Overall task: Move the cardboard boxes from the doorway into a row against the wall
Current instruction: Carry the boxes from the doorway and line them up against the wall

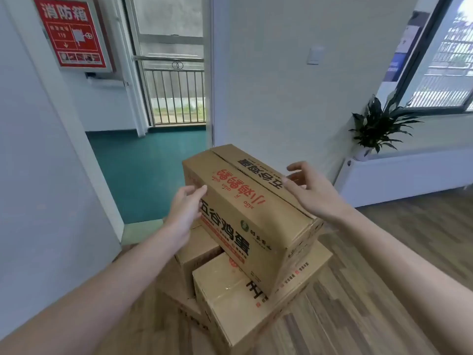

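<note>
Clearly, the stack (230, 298) under both hands could topple if the top box (245, 201) between them drags. Left hand (185, 208) and right hand (311, 193), fingers spread, flank it without gripping, so a slip is possible.

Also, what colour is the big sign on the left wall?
The sign is red with white characters and drawings, seen in the head view.
</note>
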